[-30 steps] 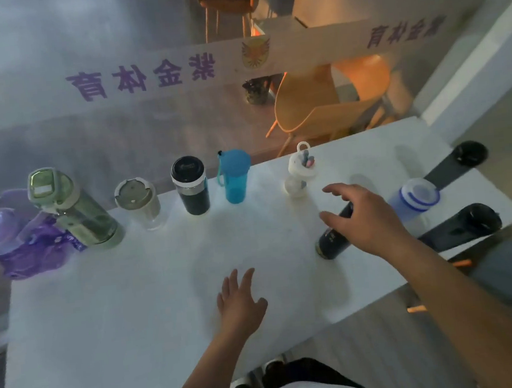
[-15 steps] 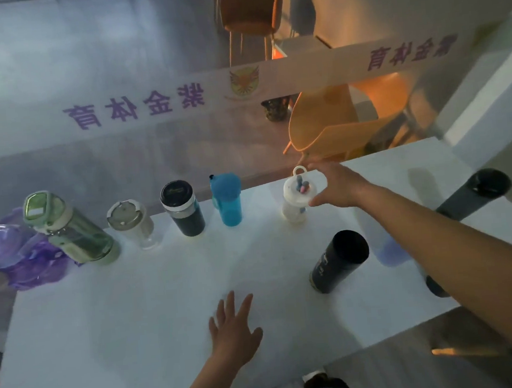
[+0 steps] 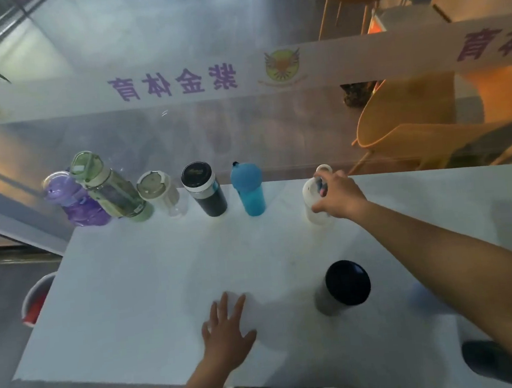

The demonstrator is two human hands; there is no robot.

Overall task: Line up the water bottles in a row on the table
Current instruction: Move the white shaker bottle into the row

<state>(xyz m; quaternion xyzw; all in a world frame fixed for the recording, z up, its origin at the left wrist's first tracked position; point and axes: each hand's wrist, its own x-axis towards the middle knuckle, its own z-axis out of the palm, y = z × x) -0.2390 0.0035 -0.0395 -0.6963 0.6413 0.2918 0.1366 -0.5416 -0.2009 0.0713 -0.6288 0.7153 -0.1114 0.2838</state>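
Along the far edge of the white table point(image 3: 133, 297) stand a purple bottle point(image 3: 74, 202), a green bottle point(image 3: 108, 188), a clear cream-lidded bottle point(image 3: 161, 192), a black tumbler point(image 3: 204, 189) and a blue bottle point(image 3: 248, 188). Further right stands a small white bottle point(image 3: 312, 201) with a loop on its lid; my right hand point(image 3: 338, 196) is closed around its top. A dark-lidded bottle point(image 3: 343, 286) stands alone in the near right part. My left hand point(image 3: 226, 329) lies flat on the table, fingers spread, holding nothing.
A glass partition with a printed white band runs just behind the table. Orange chairs point(image 3: 412, 124) stand beyond it. A red and white bin point(image 3: 35, 303) sits on the floor to the left. My right forearm hides part of the table's right side.
My right hand has closed on the top of the small white bottle, which it was only reaching half a second ago. The view has shifted left. My left hand stays flat.
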